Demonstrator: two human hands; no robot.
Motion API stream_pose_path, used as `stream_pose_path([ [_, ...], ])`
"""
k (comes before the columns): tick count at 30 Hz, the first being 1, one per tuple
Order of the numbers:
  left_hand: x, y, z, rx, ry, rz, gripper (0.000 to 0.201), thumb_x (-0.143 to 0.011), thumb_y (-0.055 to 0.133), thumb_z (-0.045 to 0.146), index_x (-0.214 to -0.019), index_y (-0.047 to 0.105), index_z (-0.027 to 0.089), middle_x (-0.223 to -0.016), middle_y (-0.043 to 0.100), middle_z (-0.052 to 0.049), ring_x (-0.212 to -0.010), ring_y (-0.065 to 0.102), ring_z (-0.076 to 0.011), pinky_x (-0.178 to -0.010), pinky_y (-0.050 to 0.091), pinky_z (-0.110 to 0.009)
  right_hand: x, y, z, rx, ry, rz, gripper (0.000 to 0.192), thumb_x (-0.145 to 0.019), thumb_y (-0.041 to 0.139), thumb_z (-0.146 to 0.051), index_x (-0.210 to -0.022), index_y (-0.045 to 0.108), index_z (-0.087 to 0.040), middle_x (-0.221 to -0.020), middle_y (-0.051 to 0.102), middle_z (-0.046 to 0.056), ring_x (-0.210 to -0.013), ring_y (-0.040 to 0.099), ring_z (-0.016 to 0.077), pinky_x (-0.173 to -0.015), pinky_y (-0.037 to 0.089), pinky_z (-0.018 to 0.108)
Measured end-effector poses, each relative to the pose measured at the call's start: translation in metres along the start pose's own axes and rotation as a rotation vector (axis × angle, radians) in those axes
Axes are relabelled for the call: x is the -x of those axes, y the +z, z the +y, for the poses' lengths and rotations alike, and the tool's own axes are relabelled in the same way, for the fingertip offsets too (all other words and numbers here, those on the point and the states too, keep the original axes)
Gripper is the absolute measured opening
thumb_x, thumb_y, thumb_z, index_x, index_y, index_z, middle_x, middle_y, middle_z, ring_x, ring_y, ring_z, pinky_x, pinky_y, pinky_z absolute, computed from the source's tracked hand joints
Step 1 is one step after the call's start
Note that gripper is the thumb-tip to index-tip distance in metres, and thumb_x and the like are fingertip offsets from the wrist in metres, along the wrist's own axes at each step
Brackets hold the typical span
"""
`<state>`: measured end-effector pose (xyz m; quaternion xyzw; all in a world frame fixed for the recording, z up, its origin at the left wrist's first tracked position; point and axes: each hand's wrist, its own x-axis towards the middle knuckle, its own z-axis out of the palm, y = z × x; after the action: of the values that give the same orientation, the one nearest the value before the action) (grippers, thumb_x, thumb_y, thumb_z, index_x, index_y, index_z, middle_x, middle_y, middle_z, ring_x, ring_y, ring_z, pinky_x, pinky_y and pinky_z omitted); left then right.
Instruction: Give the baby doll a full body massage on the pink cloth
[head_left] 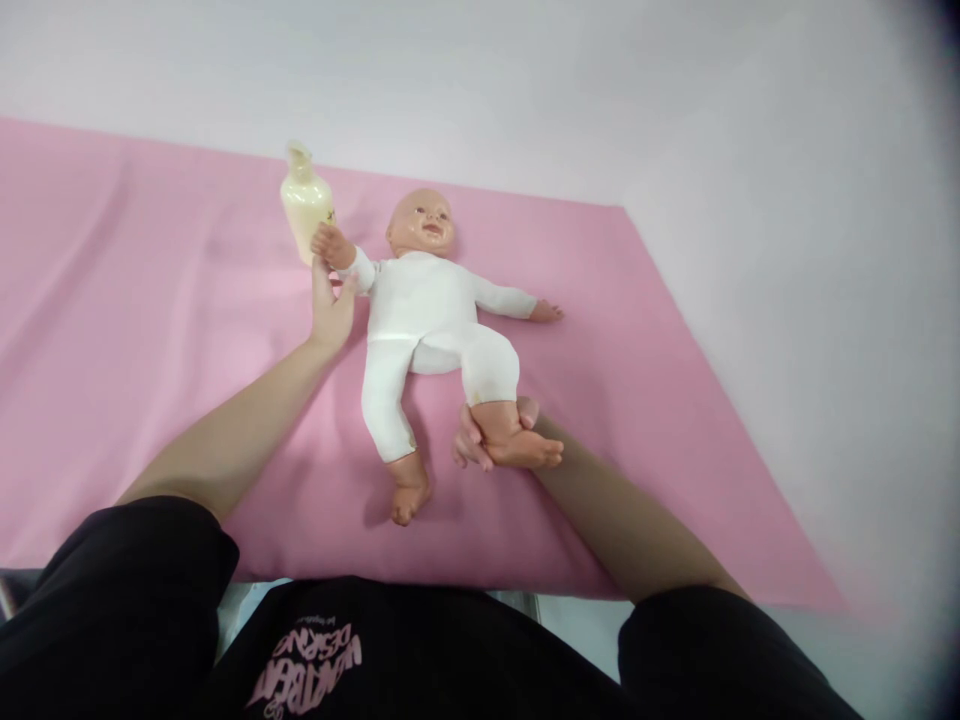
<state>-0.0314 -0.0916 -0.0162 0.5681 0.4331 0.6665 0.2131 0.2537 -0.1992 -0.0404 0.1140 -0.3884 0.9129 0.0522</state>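
Observation:
A baby doll (420,300) with a white cloth body lies face up, its head away from me. My left hand (331,310) is at the doll's forearm on the left, thumb on the near side and fingers mostly hidden behind the raised arm. My right hand (471,440) is wrapped from beneath around the ankle of the leg on the right, holding that bent leg up. The doll's other leg stretches toward me. Just beyond my left hand stands a pale yellow pump bottle (306,208), its lower part partly covered by the doll's hand.
A pink sheet (150,300) with soft folds covers the surface under the doll. Its near edge runs along my body, and its right edge slants away from me. A plain pale wall or floor (787,200) lies beyond the sheet.

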Motion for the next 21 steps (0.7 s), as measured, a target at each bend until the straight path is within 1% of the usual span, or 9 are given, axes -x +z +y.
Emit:
stream_pose_path([
  [2, 0.004, 0.0, 0.008, -0.081, 0.075, -0.104, 0.053, -0.089, 0.065, 0.062, -0.129, 0.055, 0.028, -0.133, 0.06, -0.011, -0.131, 0.054, -0.0295, -0.113, 0.043, -0.049, -0.005, -0.002, -0.001, 0.028, -0.153, -0.131, 0.055, -0.068, 0.081, -0.061, -0.101, 0.067, -0.019, -0.08, 0.076, 0.006, -0.074, 0.069, 0.0199, -0.09, 0.054, 0.038],
  [3, 0.005, 0.0, 0.012, -0.124, 0.124, -0.163, 0.053, -0.089, 0.066, 0.061, -0.128, 0.057, 0.027, -0.131, 0.061, -0.012, -0.131, 0.054, -0.0309, -0.115, 0.04, -0.051, -0.008, -0.001, -0.002, 0.038, -0.23, -0.15, 0.053, -0.073, 0.077, -0.063, -0.101, 0.066, -0.019, -0.077, 0.075, 0.004, -0.072, 0.067, 0.0184, -0.089, 0.054, 0.037],
  [4, 0.007, 0.0, 0.016, -0.17, 0.177, -0.228, 0.052, -0.089, 0.066, 0.06, -0.127, 0.059, 0.025, -0.13, 0.061, -0.013, -0.131, 0.053, -0.0322, -0.116, 0.037, -0.054, -0.01, 0.001, -0.004, 0.031, -0.294, -0.086, 0.052, -0.076, 0.074, -0.063, -0.101, 0.065, -0.019, -0.075, 0.073, 0.003, -0.07, 0.065, 0.0173, -0.088, 0.054, 0.036],
  [5, 0.008, 0.0, 0.019, -0.221, 0.231, -0.297, 0.051, -0.09, 0.064, 0.06, -0.126, 0.061, 0.024, -0.13, 0.062, -0.014, -0.13, 0.053, -0.0333, -0.117, 0.035, -0.055, -0.011, 0.004, -0.007, 0.018, -0.348, 0.035, 0.05, -0.078, 0.072, -0.062, -0.101, 0.064, -0.019, -0.075, 0.071, 0.002, -0.069, 0.063, 0.0164, -0.087, 0.054, 0.035],
  [7, 0.01, 0.001, 0.024, -0.323, 0.329, -0.428, 0.046, -0.093, 0.058, 0.056, -0.125, 0.064, 0.024, -0.13, 0.063, -0.015, -0.128, 0.055, -0.0344, -0.116, 0.034, -0.058, -0.013, 0.011, -0.012, -0.02, -0.424, 0.386, 0.042, -0.083, 0.068, -0.055, -0.101, 0.063, -0.017, -0.077, 0.068, 0.001, -0.069, 0.061, 0.0147, -0.084, 0.054, 0.032],
  [9, 0.011, 0.001, 0.025, -0.402, 0.41, -0.51, 0.041, -0.098, 0.051, 0.051, -0.125, 0.065, 0.024, -0.131, 0.064, -0.016, -0.125, 0.056, -0.0338, -0.114, 0.035, -0.058, -0.013, 0.018, -0.016, -0.064, -0.434, 0.691, 0.034, -0.088, 0.062, -0.047, -0.102, 0.062, -0.016, -0.078, 0.066, 0.0, -0.069, 0.058, 0.0134, -0.08, 0.054, 0.031],
  [11, 0.011, 0.001, 0.025, -0.448, 0.469, -0.542, 0.038, -0.1, 0.047, 0.045, -0.126, 0.067, 0.025, -0.13, 0.065, -0.016, -0.124, 0.057, -0.0324, -0.113, 0.036, -0.057, -0.013, 0.022, -0.019, -0.093, -0.418, 0.825, 0.03, -0.091, 0.057, -0.044, -0.102, 0.062, -0.016, -0.077, 0.064, -0.001, -0.067, 0.057, 0.0127, -0.076, 0.054, 0.03],
  [17, 0.011, 0.002, 0.023, -0.485, 0.488, -0.561, 0.036, -0.1, 0.047, 0.04, -0.126, 0.068, 0.028, -0.13, 0.065, -0.014, -0.125, 0.056, -0.0311, -0.111, 0.038, -0.055, -0.018, 0.023, -0.021, -0.074, -0.36, 0.882, 0.032, -0.091, 0.056, -0.045, -0.099, 0.063, -0.015, -0.074, 0.062, 0.0, -0.064, 0.057, 0.0126, -0.07, 0.053, 0.029],
  [21, 0.011, 0.002, 0.025, -0.432, 0.453, -0.535, 0.038, -0.1, 0.048, 0.046, -0.126, 0.067, 0.028, -0.13, 0.064, -0.015, -0.124, 0.056, -0.0311, -0.113, 0.037, -0.055, -0.016, 0.024, -0.019, -0.043, -0.349, 0.869, 0.034, -0.09, 0.055, -0.047, -0.099, 0.063, -0.015, -0.075, 0.063, 0.001, -0.064, 0.058, 0.0132, -0.072, 0.053, 0.032],
])
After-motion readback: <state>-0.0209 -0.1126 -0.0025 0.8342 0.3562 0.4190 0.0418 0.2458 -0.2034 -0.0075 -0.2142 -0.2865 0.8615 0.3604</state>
